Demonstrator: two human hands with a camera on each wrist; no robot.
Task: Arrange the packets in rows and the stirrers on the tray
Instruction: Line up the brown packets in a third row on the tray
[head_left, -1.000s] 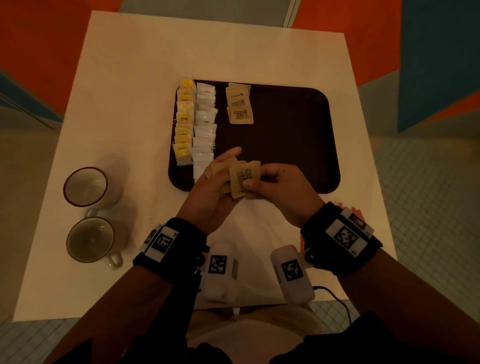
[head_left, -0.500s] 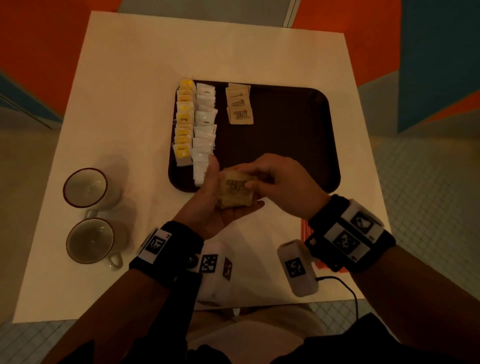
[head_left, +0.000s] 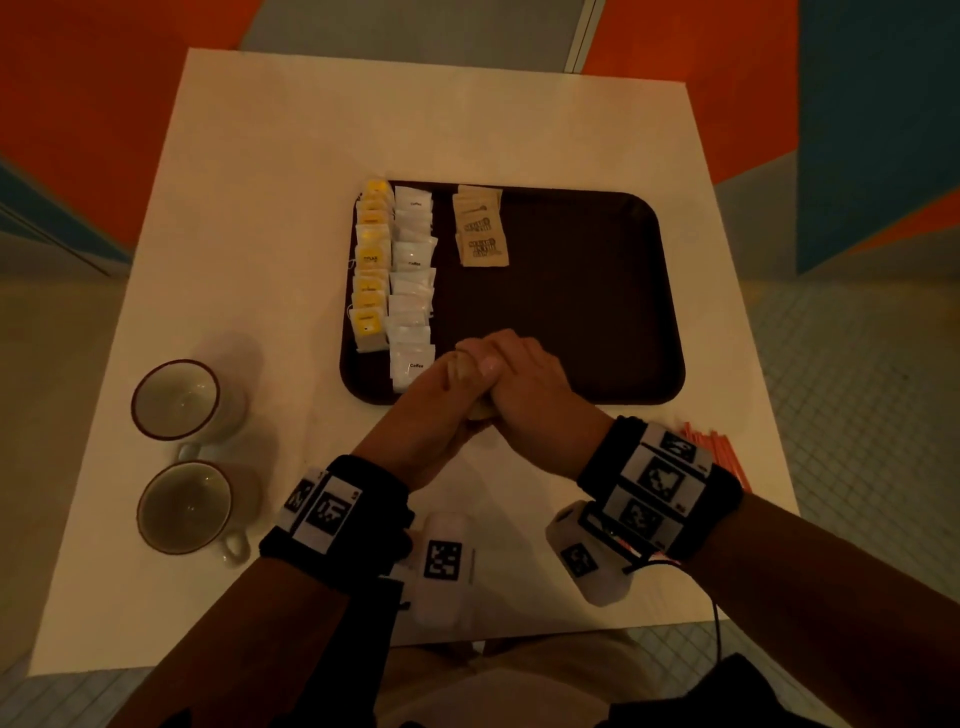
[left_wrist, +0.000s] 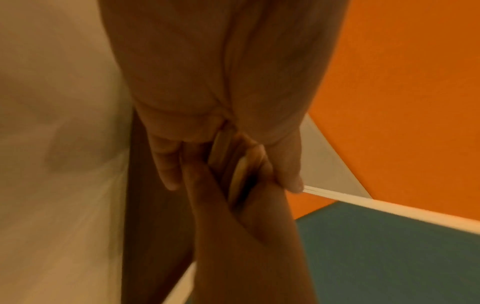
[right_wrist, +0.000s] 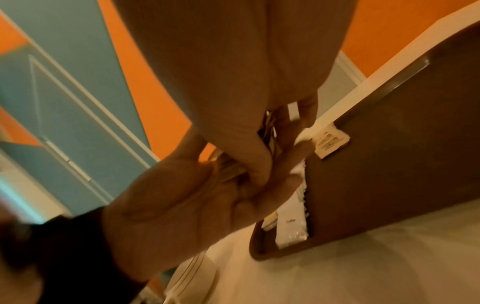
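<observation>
A small stack of brown packets (head_left: 480, 413) is held between both hands over the near edge of the dark brown tray (head_left: 597, 322). My left hand (head_left: 434, 397) cups it from below, and my right hand (head_left: 522, 376) grips it from above and hides most of it. The stack shows edge-on between the fingers in the left wrist view (left_wrist: 241, 170) and in the right wrist view (right_wrist: 270, 131). On the tray lie a row of yellow packets (head_left: 371, 270), a row of white packets (head_left: 413, 291) and a few brown packets (head_left: 480, 236). Orange stirrers (head_left: 711, 452) lie on the table, right of my right wrist.
Two empty cups (head_left: 176, 400) (head_left: 184, 506) stand on the white table (head_left: 260, 208), left of the tray. The tray's middle and right side are bare. The table's edges are close on all sides, with tiled floor beyond.
Both hands moved forward to the tray's near edge. My right hand, which pinched one brown packet, now lies over the stack in my left palm and covers it.
</observation>
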